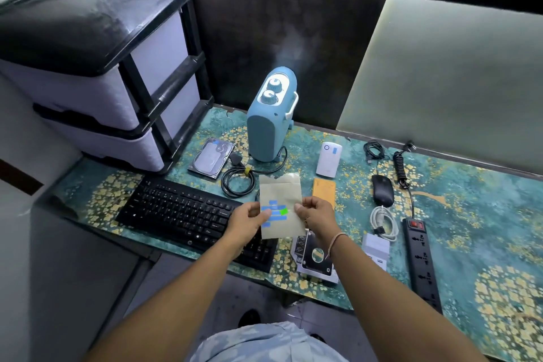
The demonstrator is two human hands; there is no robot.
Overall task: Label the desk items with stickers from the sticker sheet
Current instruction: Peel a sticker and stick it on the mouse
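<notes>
both hands point(249, 219) pinch the sticker sheet point(282, 206) above the keyboard point(182, 211).

Sticker sheet point(282, 194) – glossy waxy paper; keyboard point(182, 211) – matt black plastic; hard drive point(211, 157) – shiny metal.

Dim, bluish scene; light enters from the upper left, glare on the drawer unit point(97, 23); wide-angle bending at edges; mildly soft.
</notes>
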